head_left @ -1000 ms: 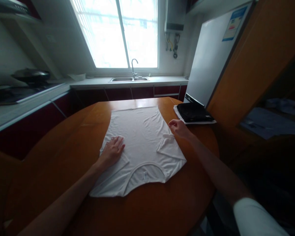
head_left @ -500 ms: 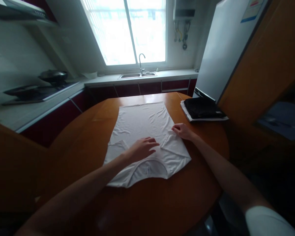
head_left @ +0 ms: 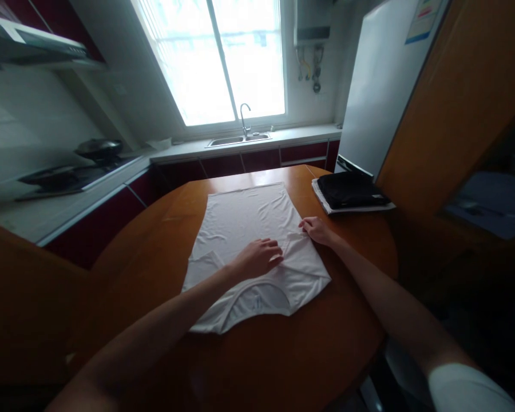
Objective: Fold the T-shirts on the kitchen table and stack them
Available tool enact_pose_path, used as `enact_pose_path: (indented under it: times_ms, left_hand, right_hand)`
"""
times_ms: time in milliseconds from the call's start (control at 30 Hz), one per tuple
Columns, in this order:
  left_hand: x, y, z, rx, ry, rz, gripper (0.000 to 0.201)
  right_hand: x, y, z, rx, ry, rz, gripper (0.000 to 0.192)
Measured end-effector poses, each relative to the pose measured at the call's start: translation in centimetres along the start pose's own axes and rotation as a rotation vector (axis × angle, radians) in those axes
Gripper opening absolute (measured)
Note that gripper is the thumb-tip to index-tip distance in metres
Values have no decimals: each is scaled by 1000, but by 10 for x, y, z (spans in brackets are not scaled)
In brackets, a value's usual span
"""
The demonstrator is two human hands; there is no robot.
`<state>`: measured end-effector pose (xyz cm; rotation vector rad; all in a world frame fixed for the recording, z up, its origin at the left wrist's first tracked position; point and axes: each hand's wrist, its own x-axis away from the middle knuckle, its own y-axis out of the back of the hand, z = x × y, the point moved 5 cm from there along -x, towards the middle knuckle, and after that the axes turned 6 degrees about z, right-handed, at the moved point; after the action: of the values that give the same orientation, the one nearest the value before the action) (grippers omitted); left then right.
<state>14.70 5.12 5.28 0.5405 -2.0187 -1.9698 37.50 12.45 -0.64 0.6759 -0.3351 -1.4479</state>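
Note:
A white T-shirt lies spread on the wooden table, its neck opening towards me and both sleeves turned inward over the body. My left hand reaches across the neckline, fingers closed at the inner end of the right-side sleeve. Part of that fingertip contact is hidden by the hand itself. At the shirt's right edge, my right hand pinches the outer end of the same sleeve hem. The left-side sleeve lies folded flat, partly under my left forearm.
A stack of folded clothes with a black garment on top lies at the table's far right. Behind the table run a counter with a sink and, left, a stove with a pan. A fridge stands right.
My left hand has shifted slightly right, its fingers closing at the sleeve hem, which now lies straighter. My right hand stays at the shirt's edge. The view has tipped up slightly.

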Motion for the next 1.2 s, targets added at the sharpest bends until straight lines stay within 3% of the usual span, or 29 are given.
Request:
enact_pose_path:
  times_ms: [133, 300, 467, 600, 733, 833, 900, 1067, 1200]
  left_hand:
    - [-43, -11, 31, 198, 273, -108, 28]
    - [-90, -33, 60, 260, 372, -10, 21]
    - [-92, -37, 62, 237, 419, 1, 20]
    - [-82, -29, 60, 193, 432, -71, 26]
    - [-50, -1, 77, 248, 416, -195, 27]
    - [-1, 18, 97, 254, 452, -227, 31]
    - [39, 20, 107, 220, 524, -210, 34]
    - [117, -16, 111, 95, 716, -94, 47]
    - [133, -42, 108, 77, 766, -53, 54]
  right_hand:
    - [1, 1, 3, 11, -6, -9, 32]
    - [4, 4, 8, 33, 6, 2, 32]
    - [9, 2, 15, 68, 50, 84, 27]
    - [16, -2, 23, 293, 16, 135, 17]
    - [28, -2, 44, 538, -22, -1, 29]
    - [40, -15, 67, 541, 23, -89, 39]
    - [46, -31, 79, 530, 83, -58, 46]
    - [56, -71, 72, 615, 28, 85, 67]
    - [55, -74, 61, 647, -23, 117, 74]
